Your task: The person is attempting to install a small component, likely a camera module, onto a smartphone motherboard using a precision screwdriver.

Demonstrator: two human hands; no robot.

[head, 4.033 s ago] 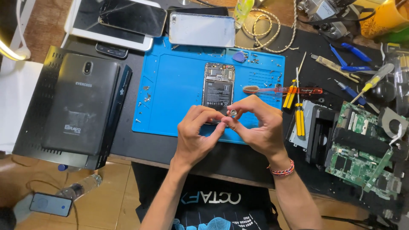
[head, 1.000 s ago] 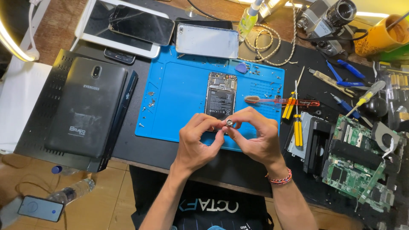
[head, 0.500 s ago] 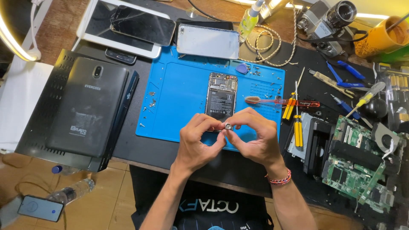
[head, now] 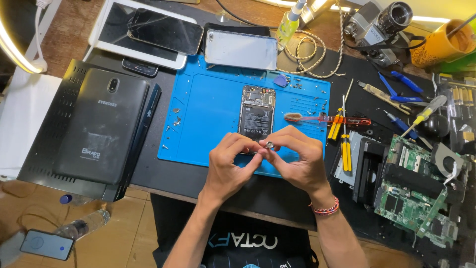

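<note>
Head view: both hands met over the near edge of one blue mat (head: 208, 114) on the dark tabletop (head: 163, 176). Left hand (head: 228, 166) and right hand (head: 300, 161) touched at the fingertips, and betw. them sat 1 small round metal part (head: 269, 144), pinched from both sides; each grip was clamped on that part, thumbs and forefingers together. Right wrist wore 1 red beaded bracelet (head: 326, 207).

Just beyond the fingers lay 1 opened phone (head: 256, 113), back off, battery and board showing, flat on the mat. Approx. a dozen tiny screws (head: 174, 121) were scattered on the mat's left part; exact count too small to tell. 1 toothbrush w/ a red handle (head: 325, 118) lay right of the phone, across the mat edge. 1 blue pick (head: 280, 80) sat near the mat's far edge.

Beyond the mat: 1 silver phone back (head: 241, 48), 1 white tablet (head: 106, 30) w/ 1 dark phone (head: 166, 32) lying on it. Left side: 1 black tablet (head: 101, 124) face down on a black vented case (head: 44, 149). Right side: 3 yellow-handled screwdrivers (head: 345, 149) that I could count, 1 pair of blue pliers (head: 401, 87), 1 green circuit board (head: 414, 193). On the floor: 1 clear bottle (head: 82, 227) and 1 more phone (head: 47, 244).
</note>
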